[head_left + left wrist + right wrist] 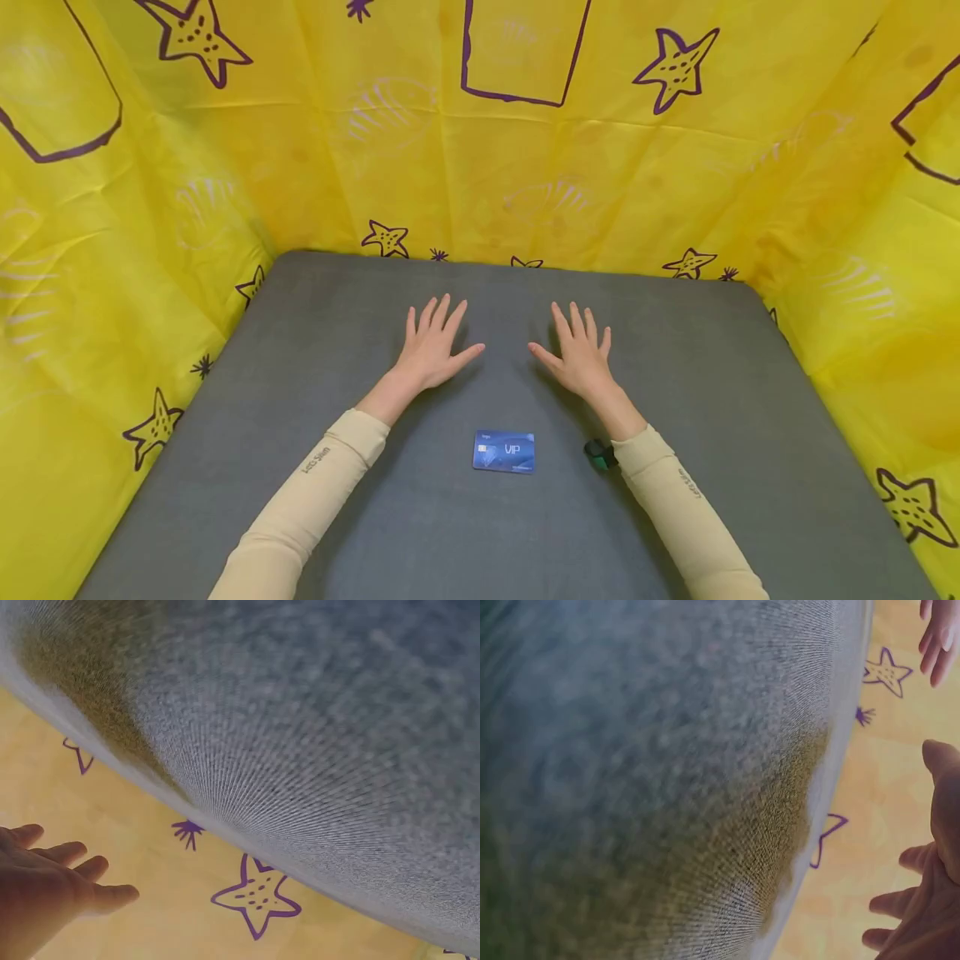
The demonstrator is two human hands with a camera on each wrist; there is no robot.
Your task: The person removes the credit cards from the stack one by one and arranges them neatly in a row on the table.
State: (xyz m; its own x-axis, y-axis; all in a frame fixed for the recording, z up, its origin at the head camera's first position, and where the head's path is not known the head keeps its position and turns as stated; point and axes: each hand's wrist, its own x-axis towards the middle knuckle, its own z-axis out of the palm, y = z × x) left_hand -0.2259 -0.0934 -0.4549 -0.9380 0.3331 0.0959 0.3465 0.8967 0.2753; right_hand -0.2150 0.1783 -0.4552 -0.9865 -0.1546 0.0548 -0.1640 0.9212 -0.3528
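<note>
A blue card [504,452] marked "VIP" lies flat on the grey table [502,542], printed side up. Beyond it and to its left, my left hand [431,346] is spread palm down, thumb pointing inward. My right hand [579,354] mirrors it on the right, fingers fanned apart. Both hands hold nothing, and the card sits nearer to me than either of them. In the left wrist view the left hand [45,889] shows at the lower left edge. The right wrist view has the right hand [930,900] at its right side, with the other hand above.
Yellow cloth [480,167] printed with starfish and fish bones hangs behind the table and along both sides. A dark band with a green part [600,455] is at the right wrist. Light sleeves [315,492] cover both forearms.
</note>
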